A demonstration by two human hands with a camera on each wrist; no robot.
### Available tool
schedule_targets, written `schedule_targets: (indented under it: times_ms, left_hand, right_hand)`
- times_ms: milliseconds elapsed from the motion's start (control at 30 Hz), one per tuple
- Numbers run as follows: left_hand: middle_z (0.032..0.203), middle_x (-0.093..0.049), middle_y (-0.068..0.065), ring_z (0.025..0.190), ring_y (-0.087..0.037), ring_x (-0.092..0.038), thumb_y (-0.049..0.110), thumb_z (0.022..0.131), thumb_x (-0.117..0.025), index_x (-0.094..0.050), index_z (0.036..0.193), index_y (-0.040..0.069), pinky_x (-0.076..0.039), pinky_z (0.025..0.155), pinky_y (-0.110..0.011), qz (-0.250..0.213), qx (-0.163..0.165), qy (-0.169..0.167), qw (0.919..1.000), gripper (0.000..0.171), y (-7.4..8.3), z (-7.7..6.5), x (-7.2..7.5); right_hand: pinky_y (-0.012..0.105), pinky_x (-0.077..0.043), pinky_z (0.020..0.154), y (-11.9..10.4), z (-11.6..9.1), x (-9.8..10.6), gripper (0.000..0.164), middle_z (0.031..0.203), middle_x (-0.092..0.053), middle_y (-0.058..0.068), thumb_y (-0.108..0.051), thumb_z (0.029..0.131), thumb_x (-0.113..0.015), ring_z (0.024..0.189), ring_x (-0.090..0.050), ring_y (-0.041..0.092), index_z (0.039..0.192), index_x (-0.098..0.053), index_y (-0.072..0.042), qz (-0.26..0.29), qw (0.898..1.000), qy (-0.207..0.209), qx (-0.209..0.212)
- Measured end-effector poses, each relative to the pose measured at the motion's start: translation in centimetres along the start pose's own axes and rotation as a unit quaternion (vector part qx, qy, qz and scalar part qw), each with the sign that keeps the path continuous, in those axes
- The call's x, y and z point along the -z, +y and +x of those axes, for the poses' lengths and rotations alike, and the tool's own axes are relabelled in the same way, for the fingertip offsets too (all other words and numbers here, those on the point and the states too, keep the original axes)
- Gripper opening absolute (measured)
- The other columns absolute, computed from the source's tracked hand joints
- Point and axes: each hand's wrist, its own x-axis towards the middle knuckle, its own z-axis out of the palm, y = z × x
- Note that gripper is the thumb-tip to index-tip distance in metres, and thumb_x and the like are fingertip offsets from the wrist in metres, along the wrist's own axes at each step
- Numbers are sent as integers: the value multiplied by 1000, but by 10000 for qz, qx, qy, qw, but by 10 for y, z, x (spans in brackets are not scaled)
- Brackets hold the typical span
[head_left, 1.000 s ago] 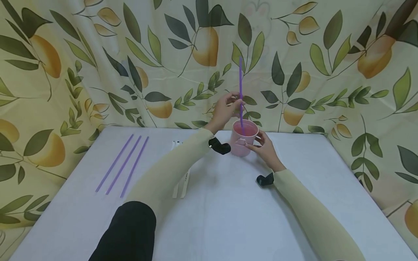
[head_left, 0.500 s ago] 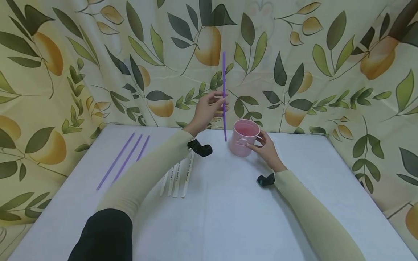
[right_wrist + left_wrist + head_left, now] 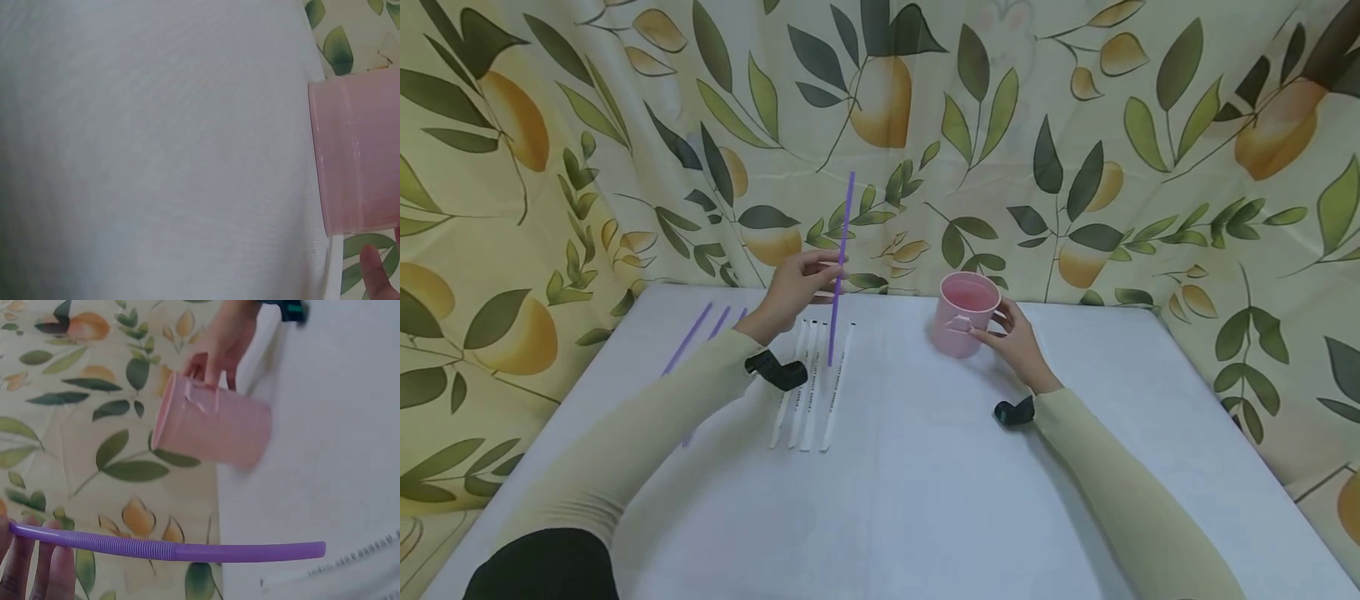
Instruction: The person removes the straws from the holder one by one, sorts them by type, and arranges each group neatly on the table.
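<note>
My left hand (image 3: 796,293) pinches a purple drinking straw (image 3: 844,233) between thumb and fingers. The straw stands nearly upright, tilted slightly, above the table's left-middle part. Its ribbed bend (image 3: 119,544) shows in the left wrist view. On the right, a pink mug (image 3: 957,321) stands upright near the table's back edge, with its small handle (image 3: 957,325) facing front. My right hand (image 3: 1021,346) grips the mug from its right side, thumb at the handle. In the right wrist view only the mug's lower part (image 3: 369,156) and a fingertip (image 3: 374,269) show.
Several slim white strips with printed lettering (image 3: 811,417) lie side by side beneath the straw. Further left lie purple straws (image 3: 688,337), partly hidden by my left arm. A fruit-and-leaf patterned cloth (image 3: 880,100) hangs behind the white table (image 3: 910,500).
My left hand has lifted the straw out of the mug and carried it left, then lower, over the white strips. The right hand and mug have stayed nearly still.
</note>
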Motion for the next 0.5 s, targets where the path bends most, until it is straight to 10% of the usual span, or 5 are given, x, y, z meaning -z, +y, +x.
schedule_targets:
  times_ms: [500]
  left_hand:
    - [88, -67, 10, 74, -1, -67, 20, 94, -58, -55, 128, -1, -57, 73, -21, 922, 495, 440, 9935, 40, -20, -42, 92]
  right_hand:
    - [48, -38, 108, 3, 0, 0, 85, 151, -31, 13, -29, 81, -74, 139, -32, 32, 147, -23, -12, -130, 9999, -23, 67]
